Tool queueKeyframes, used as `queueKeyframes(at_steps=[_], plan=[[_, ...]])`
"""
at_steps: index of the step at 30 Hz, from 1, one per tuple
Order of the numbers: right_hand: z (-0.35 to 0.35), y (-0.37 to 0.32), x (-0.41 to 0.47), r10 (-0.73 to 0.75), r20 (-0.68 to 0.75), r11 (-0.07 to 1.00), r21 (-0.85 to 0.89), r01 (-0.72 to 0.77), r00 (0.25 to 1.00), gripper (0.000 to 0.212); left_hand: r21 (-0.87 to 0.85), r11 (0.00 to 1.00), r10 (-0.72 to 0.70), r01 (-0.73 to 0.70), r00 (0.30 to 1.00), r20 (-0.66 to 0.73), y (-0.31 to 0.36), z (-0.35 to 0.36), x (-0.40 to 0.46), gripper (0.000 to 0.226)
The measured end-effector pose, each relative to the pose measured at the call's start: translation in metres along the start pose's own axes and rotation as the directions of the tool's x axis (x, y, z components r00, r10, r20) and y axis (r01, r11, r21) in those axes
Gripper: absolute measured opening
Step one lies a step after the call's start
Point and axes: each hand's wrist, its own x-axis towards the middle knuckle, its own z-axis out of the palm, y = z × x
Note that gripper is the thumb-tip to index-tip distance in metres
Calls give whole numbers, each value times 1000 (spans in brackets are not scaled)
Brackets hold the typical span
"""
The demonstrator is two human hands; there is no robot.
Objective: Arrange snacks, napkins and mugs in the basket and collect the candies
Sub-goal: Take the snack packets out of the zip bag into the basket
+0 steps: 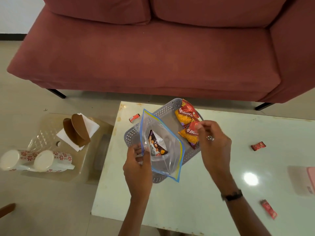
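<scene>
A grey perforated basket [131,133] sits on the white table [221,167] and holds two red-and-orange snack packets [186,117]. Over the basket my left hand [136,166] grips the edge of a clear zip bag [163,160] with a blue seal. Inside the bag lies a dark snack packet [156,143]. My right hand [214,142] hovers above the basket's right side with fingers curled, holding nothing that I can see. Red candies lie loose on the table: one behind the basket [134,117], one at the right [258,145], one at the front right [269,209].
On a low clear stool [51,130] to the left stand a brown napkin holder with white napkins [77,132] and two floral mugs [34,160] lying on their sides. A red sofa [153,57] fills the back. A pink object [311,179] sits at the table's right edge.
</scene>
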Motion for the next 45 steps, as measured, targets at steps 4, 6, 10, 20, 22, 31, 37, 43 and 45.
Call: queueKeyframes(at_steps=[4, 6, 10, 20, 22, 31, 37, 43, 45], plan=[[22, -49, -42, -139, 314, 990, 67, 124, 939, 11, 19, 1000, 13, -13, 1000, -15, -7, -7, -8, 13], [55, -43, -40, -113, 522, 948, -198, 249, 846, 18, 20, 1000, 24, -24, 1000, -13, -10, -9, -9, 18], [110, -8, -14, 207, 660, 767, -568, 299, 722, 25, 16, 999, 40, -40, 999, 4, -9, -10, -10, 20], [143, 45, -9, 279, 597, 618, -711, 335, 752, 23, 32, 999, 36, -37, 999, 9, -19, -10, -10, 20], [141, 44, -8, 253, 578, 663, -688, 296, 776, 24, 24, 999, 23, -23, 1000, 11, -20, -10, -11, 22], [138, 54, -12, 85, 462, 881, -448, 150, 883, 26, 5, 1000, -8, 8, 1000, 19, -18, -13, -7, 22], [127, 38, -17, -160, 521, 846, -365, 388, 839, 28, -10, 1000, -4, 4, 1000, 29, -19, -12, -5, 23], [74, -9, -29, -461, 375, 750, -320, 579, 804, 27, -20, 999, 46, -46, 999, -4, -9, -16, 0, 20], [55, -24, -29, -484, 361, 756, -286, 589, 797, 22, -13, 998, 59, -60, 998, -20, -5, -16, 2, 19]])
